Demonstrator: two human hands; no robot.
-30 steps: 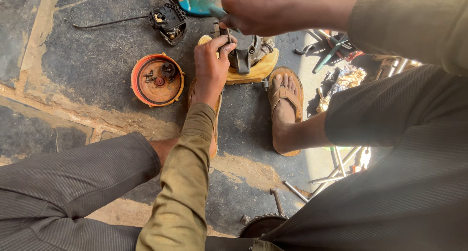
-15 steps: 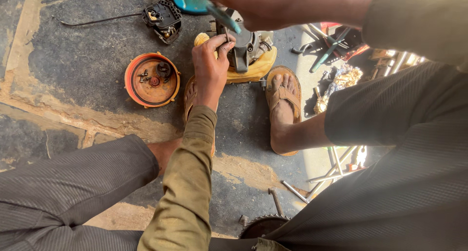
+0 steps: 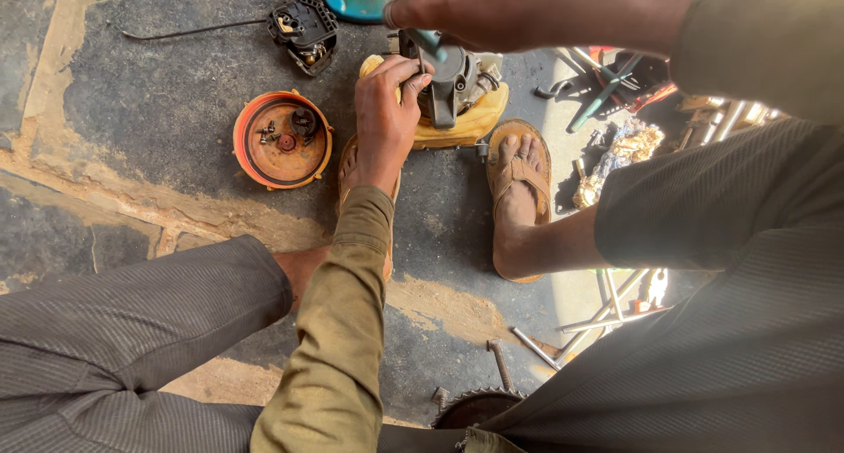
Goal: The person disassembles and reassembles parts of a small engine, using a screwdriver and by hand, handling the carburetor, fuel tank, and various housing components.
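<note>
Head view: left hand (image 3: 384, 110) grip closed on engine (image 3: 453, 88); right hand (image 3: 519, 9) clasps teal-handled tool (image 3: 429, 41).

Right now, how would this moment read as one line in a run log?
left hand: steadies engine | right hand: grips tool above engine | orange cover: left of hand, on floor

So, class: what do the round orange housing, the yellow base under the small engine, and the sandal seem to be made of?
Round orange housing: probably moulded plastic, matt and grimy, with dark metal parts inside. Yellow base: likely plastic, dull and scuffed. Sandal: looks like brown leather or rubber, worn.
</note>
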